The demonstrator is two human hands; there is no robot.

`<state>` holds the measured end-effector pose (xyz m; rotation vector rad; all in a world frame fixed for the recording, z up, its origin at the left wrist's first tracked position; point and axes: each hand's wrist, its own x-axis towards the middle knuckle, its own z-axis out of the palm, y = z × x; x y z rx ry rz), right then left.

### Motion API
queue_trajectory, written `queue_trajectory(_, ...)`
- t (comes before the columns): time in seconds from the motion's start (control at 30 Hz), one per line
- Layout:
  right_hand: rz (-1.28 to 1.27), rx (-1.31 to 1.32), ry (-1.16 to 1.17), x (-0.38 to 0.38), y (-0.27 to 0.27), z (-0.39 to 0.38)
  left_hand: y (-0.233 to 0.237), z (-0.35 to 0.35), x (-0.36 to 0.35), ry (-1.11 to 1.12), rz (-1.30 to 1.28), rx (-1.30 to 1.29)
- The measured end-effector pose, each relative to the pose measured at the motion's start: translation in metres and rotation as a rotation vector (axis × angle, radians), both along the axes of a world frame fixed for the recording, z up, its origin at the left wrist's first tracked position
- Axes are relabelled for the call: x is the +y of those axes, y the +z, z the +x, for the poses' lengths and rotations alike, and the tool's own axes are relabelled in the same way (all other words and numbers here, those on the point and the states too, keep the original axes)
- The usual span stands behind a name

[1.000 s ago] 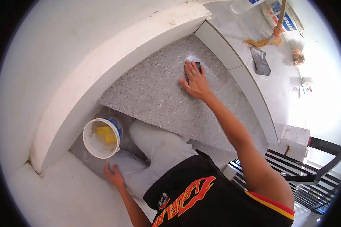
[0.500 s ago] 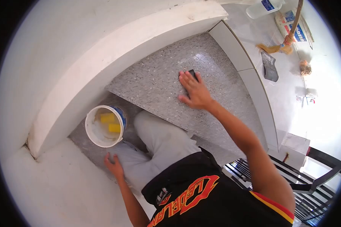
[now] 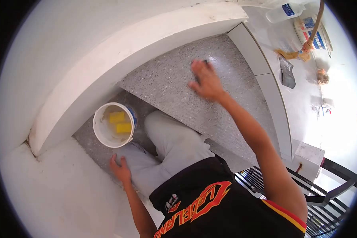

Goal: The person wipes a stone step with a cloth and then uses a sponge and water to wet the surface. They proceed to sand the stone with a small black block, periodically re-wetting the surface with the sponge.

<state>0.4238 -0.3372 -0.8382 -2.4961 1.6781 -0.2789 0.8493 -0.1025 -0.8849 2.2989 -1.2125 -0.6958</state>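
Observation:
On the speckled grey stone step (image 3: 162,83), my right hand (image 3: 207,81) presses down over a small black block (image 3: 206,62), which is mostly hidden under the fingers. The hand is slightly blurred. My left hand (image 3: 121,169) hangs beside my left leg with thumb and fingers apart and nothing in it. Just above that hand stands a white bucket (image 3: 103,126), holding cloudy water and two yellow sponges (image 3: 123,128).
A curved white wall ledge (image 3: 87,67) borders the step. At the upper right are a clear container (image 3: 282,14), a labelled bucket (image 3: 315,37), a straw brush (image 3: 305,51) and a bent grey piece (image 3: 287,73). Black metal railings (image 3: 321,214) stand lower right.
My right hand has slid a little up the step with the black block. The whole view has shifted slightly, so the bucket and surroundings appear further right. My left hand stays beside my leg.

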Motion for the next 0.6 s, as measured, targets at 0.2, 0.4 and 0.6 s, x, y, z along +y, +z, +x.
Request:
queue_trajectory(0.2,-0.017,-0.001,0.188,0.011,0.001,0.042,-0.002,0.0,0.003,0.006,-0.01,0.02)
queue_trajectory(0.4,-0.072,0.053,-0.282,-0.009,-0.002,0.033,-0.004,0.001,0.005,-0.013,-0.043,0.014)
queue_trajectory(0.6,-0.16,0.029,-0.458,-0.041,-0.006,0.051,0.0,0.0,0.002,-0.005,-0.032,-0.019)
